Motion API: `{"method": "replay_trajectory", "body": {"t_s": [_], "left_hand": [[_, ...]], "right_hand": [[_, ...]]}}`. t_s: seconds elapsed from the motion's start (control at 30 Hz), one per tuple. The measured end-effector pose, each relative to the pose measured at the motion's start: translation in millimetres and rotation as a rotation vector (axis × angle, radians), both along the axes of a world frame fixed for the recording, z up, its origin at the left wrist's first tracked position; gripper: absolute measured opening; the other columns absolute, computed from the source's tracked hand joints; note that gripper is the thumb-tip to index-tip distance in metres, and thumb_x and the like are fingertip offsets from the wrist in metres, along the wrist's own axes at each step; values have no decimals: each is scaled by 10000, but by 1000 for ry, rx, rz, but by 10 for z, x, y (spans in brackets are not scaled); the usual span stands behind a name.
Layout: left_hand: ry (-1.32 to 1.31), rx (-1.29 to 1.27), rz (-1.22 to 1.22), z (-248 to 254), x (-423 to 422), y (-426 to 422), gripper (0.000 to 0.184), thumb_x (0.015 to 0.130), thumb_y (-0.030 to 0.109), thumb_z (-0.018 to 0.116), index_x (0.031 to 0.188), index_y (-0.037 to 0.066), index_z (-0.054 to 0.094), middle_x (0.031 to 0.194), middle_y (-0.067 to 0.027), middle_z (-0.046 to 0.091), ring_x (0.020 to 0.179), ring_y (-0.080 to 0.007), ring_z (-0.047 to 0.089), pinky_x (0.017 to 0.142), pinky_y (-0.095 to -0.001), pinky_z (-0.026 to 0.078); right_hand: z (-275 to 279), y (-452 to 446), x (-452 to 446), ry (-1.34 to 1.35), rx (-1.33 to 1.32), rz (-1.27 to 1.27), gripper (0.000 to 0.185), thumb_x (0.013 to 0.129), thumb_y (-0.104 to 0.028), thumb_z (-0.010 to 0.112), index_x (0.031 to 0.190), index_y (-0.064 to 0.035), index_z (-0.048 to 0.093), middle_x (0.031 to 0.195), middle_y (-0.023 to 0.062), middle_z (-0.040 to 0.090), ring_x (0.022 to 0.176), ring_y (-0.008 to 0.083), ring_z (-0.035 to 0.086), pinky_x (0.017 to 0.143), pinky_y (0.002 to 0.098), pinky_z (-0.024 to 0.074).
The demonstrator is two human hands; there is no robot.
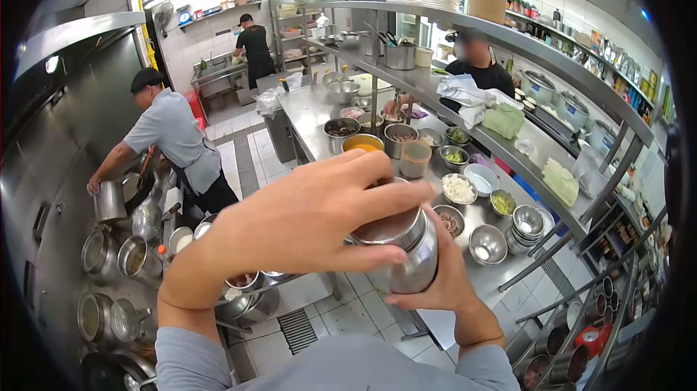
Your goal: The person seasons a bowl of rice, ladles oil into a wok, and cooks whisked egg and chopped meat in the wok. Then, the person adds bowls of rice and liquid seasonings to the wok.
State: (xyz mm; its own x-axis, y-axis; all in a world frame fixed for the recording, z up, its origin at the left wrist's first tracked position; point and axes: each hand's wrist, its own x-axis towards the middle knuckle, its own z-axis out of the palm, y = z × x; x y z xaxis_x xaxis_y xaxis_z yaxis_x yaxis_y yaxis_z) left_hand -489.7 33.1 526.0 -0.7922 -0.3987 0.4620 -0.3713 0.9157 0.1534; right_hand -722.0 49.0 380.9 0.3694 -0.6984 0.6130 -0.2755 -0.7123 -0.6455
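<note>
Metal canister (415, 264) is held up at the center of the frame, between both hands and in front of part of the steel counter. The long overhead shelf (450, 22) curves from top center toward the right edge, with posts rising through the workspace; the steel counter (308, 111) runs beneath it. At left, a person in a gray shirt (170, 126) leans toward pots; another in black (254, 50) faces the sink at upper left, and a third person (479, 71) stands beyond the shelf, upper right. White cloths (468, 97) and a green cloth (503, 121) drape the lower shelf (a fair bit of clutter there). Right of the canister are a bowl of white pieces (459, 188), stacked steel bowls (528, 224) and a single empty bowl (487, 244); an orange-filled bowl (362, 144) sits just behind the left hand.

The left hand (312, 206) arches over the canister's top, fingers slightly apart across it and thumb against the near side. The right hand (444, 267) curls around the body from the right. Between the fingers, the top looks brownish, perhaps a lid, though shadow makes that unclear.
</note>
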Motion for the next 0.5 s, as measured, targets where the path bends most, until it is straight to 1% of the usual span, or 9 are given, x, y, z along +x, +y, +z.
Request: {"method": "replay_trajectory", "body": {"t_s": [0.1,0.13,0.23,0.33,0.43,0.5], "left_hand": [[-44,153,-402,-31,46,-274,501,796,274,742,1267,145,627,1296,-170,532,1138,-355,518,964,-449,431],[-130,226,-497,-32,50,-350,539,763,200,773,1277,136,626,1423,-173,461,1282,-401,427,1049,-481,367],[-78,348,-557,-79,-67,-373,584,751,189,780,1304,122,605,1432,-164,457,1339,-375,397,1076,-465,349],[41,553,-403,-195,-231,-362,602,760,204,781,1320,102,585,1418,-157,479,1328,-335,433,1075,-444,364],[88,333,-241,-250,-155,-593,552,798,175,761,1312,83,582,1387,-154,512,1277,-298,494,1047,-419,404],[144,122,148,-354,31,-769,468,846,153,716,1289,66,591,1321,-142,570,1203,-266,558,993,-380,453]], "right_hand": [[-75,-70,-141,57,81,127,1253,537,-382,920,1491,21,215,1358,231,497,1231,333,535,1044,394,394],[-138,-77,-145,-54,188,214,1250,539,-376,918,1501,-4,212,1408,209,448,1315,307,446,1095,404,324],[-307,-112,-195,-150,394,353,1260,539,-374,919,1504,-4,199,1437,194,410,1338,305,410,1106,412,306],[-356,-92,-220,-175,400,343,1268,541,-369,918,1506,0,183,1436,196,405,1346,320,394,1110,415,295],[-505,-162,-348,-236,386,413,1274,543,-369,919,1505,7,173,1427,201,411,1341,320,400,1112,417,294],[-504,-185,-367,-247,317,411,1267,555,-373,914,1503,14,167,1427,217,413,1332,316,418,1110,420,302]]}}
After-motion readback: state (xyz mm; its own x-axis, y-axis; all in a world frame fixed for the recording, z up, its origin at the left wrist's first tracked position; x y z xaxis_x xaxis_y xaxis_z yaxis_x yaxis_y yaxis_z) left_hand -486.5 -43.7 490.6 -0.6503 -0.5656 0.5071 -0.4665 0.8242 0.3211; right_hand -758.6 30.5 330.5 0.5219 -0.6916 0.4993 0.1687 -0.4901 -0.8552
